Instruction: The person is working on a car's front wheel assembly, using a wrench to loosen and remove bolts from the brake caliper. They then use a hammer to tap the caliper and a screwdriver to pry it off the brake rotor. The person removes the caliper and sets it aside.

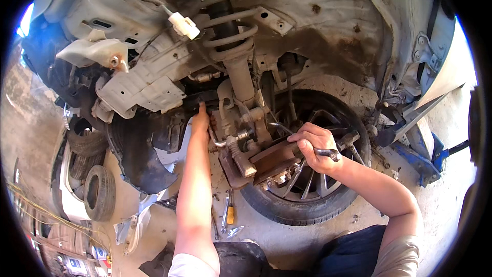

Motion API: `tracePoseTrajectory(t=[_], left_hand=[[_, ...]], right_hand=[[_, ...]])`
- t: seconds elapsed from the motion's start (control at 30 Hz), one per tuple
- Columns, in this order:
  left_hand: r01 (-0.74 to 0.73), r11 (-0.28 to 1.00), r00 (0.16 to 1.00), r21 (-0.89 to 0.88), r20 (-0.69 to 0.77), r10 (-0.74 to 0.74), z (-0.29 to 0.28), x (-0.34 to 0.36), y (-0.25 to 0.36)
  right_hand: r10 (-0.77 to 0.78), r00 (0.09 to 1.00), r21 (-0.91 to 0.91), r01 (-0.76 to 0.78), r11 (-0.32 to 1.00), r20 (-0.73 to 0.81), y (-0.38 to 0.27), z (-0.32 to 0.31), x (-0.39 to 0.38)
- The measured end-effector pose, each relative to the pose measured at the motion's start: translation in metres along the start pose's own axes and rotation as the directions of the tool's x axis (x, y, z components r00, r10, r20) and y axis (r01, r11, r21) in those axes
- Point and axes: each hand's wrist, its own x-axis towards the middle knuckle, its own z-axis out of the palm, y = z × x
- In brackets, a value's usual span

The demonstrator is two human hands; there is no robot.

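- We see our right hand (319,149) closed in a fist around a slim, dark metal tool with a curved end (328,153), which shows on the near side of the fist.
- We reach our left hand (203,118) up among the parts at the centre; its fingers are partly hidden, so we cannot tell whether they grip anything.
- Just beside those fingers we see a bright, curved metal rod (219,143).
- Between our hands sits the brown, rusty brake disc (277,160), seen nearly edge-on, with our right hand just beyond its right end.
- Above it, at the centre, stands the grey metal suspension strut (240,77), a coil spring around its upper part.
- Behind and below the disc, a black-tyred wheel with a spoked rim (294,215) lies flat on the pale concrete floor (376,202).
- Near us, left of that wheel, a yellow-handled tool (230,214) lies beside a long, silver metal tool (225,209).
- Far to the left we see a worn black tyre (99,193); on the right, a blue metal stand (428,166).
- A white plastic connector (184,25) hangs on the far side, left of the strut.
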Motion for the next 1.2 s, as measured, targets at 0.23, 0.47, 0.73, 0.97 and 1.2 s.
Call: tracePoseTrajectory(t=[0.23, 0.47, 0.73, 0.97, 1.2], left_hand=[[0.431, 0.79, 0.861, -0.437, 0.461, -0.214, -0.02, -0.007, -0.001], [0.357, 0.76, 0.904, -0.544, 0.405, -0.135, -0.023, -0.022, 0.017], [0.231, 0.829, 0.943, -0.51, 0.327, -0.062, -0.016, -0.037, 0.028], [0.449, 0.714, 0.874, -0.537, 0.432, -0.223, -0.042, -0.002, 0.009], [-0.049, 0.877, 0.968, -0.479, 0.193, 0.159, -0.022, -0.059, 0.045]], right_hand=[[-0.049, 0.998, 0.007, 0.049, 0.999, -0.042, 0.01, 0.008, 0.002], [-0.064, 0.998, -0.003, 0.064, 0.998, -0.025, 0.009, 0.008, 0.006], [-0.075, 0.997, -0.026, 0.074, 0.997, -0.011, 0.003, 0.005, 0.015], [-0.052, 0.999, -0.044, 0.052, 0.998, -0.007, 0.002, 0.006, 0.023], [-0.011, 0.999, 0.009, 0.011, 1.0, -0.039, 0.004, 0.003, 0.028]])
